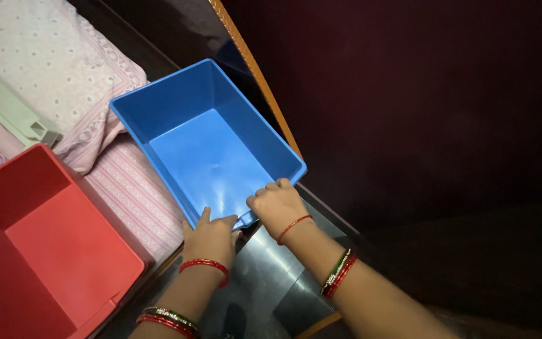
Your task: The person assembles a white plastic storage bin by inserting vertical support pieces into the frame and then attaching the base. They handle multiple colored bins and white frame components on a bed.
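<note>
Both hands grip near rim of blue bin (211, 157) (empty, on pink bedsheet (136, 194)): left hand (209, 237) & right hand (277, 204) fingers clamped on its edge; red bin (45, 245) sits left, apart.

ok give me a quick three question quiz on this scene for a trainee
1. True or false: both hands grip the near rim of the blue bin.
2. Which thing lies nearest the left hand besides the blue bin?
A. the red bin
B. a green bucket
C. a metal pan
3. Fill in: the blue bin's far end rests against a pink patterned ____.

Key
1. True: the left hand and the right hand both hold that rim.
2. A
3. pillow
</note>
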